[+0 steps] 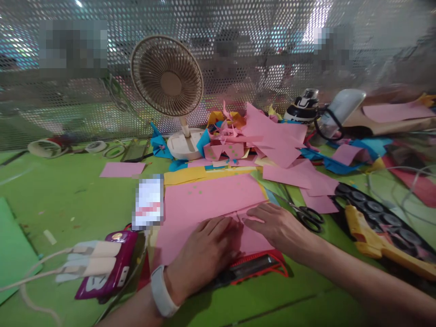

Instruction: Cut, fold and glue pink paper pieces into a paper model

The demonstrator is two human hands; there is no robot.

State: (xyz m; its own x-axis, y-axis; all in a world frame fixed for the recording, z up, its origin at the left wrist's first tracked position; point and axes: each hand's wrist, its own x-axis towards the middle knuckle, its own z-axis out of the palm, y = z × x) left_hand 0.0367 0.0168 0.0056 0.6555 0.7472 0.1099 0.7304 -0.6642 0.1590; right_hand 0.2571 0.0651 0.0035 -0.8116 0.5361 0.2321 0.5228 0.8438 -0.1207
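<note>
A sheet of pink paper (252,238) lies under both hands, on top of a larger pink sheet (204,195). My left hand (211,245), with a pale band at the wrist, is palm down, its fingers curled together onto the smaller sheet; the fingertips are partly hidden. From the right, my right hand (275,227) reaches in with its fingers stretched out and slightly apart, resting on the same paper. The two hands' fingertips nearly meet. Beneath the paper, a red-edged black tool (257,268) shows in part. Black-handled scissors (308,217) lie just beyond my right hand.
Left are a phone (148,202) and a purple power bank (116,259) with plugged cables. Behind stand a fan (168,81), a heap of pink paper (275,136) and a bottle (301,106). A yellow glue gun (374,243) rests on a black tray (384,213) at right.
</note>
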